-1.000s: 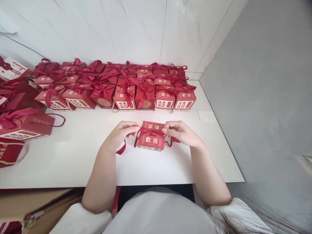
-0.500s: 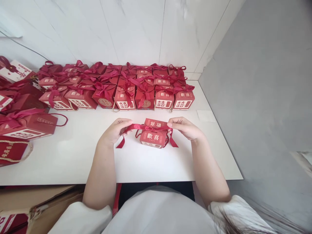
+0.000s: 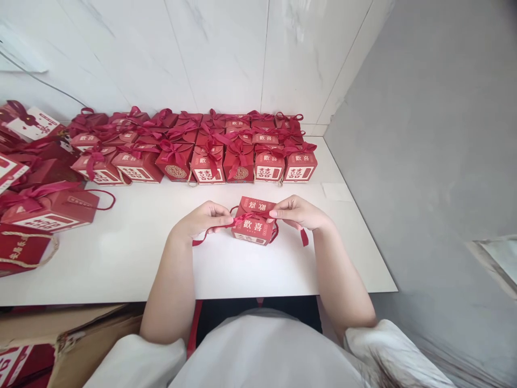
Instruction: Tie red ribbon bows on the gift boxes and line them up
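Observation:
A small red gift box (image 3: 253,229) with white characters stands on the white table (image 3: 133,253) in front of me. A red ribbon (image 3: 246,217) runs across its top, its loose ends hanging at both sides. My left hand (image 3: 204,218) pinches the ribbon at the box's left side. My right hand (image 3: 299,212) pinches it at the box's right top edge. Both hands are closed on the ribbon.
Rows of finished red boxes with ribbon bows (image 3: 226,153) line the back of the table by the tiled wall. Larger red boxes (image 3: 44,207) lie at the left. A cardboard carton (image 3: 68,339) sits below the table's front left edge. A grey wall bounds the right.
My hands drew the ribbon ends apart over the box, then came back in close to the box. The ribbon now sits tighter on top.

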The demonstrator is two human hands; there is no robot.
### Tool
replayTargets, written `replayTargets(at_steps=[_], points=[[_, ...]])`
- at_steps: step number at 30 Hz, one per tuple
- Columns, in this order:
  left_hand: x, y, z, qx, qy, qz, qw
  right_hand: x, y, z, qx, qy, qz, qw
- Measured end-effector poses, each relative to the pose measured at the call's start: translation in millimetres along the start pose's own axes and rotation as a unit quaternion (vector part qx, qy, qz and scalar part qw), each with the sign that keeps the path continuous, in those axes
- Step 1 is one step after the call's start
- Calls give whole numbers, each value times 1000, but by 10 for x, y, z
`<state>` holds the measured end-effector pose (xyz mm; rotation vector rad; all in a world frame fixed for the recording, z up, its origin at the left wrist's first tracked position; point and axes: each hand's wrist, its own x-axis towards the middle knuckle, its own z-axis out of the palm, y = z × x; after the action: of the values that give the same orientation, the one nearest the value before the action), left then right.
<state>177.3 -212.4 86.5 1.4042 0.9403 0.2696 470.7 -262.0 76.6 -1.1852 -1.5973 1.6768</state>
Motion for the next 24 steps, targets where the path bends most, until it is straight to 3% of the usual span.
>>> replayTargets(at_steps=[4, 11, 17, 21, 24], points=[[-7, -17, -30, 2, -8, 20, 1000, -8, 27, -19, 27, -18, -5, 999], [30, -14, -27, -97, 64, 73, 991, -23, 28, -27, 112, 5, -28, 993], [-12, 10, 1, -29, 15, 219, 975, 29, 73, -6, 122, -37, -20, 992], [12, 4, 45, 26, -14, 250, 968, 51, 59, 42, 111, -69, -9, 991], [72, -13, 105, 6, -9, 279, 960, 63, 38, 85, 116, -106, 0, 988]])
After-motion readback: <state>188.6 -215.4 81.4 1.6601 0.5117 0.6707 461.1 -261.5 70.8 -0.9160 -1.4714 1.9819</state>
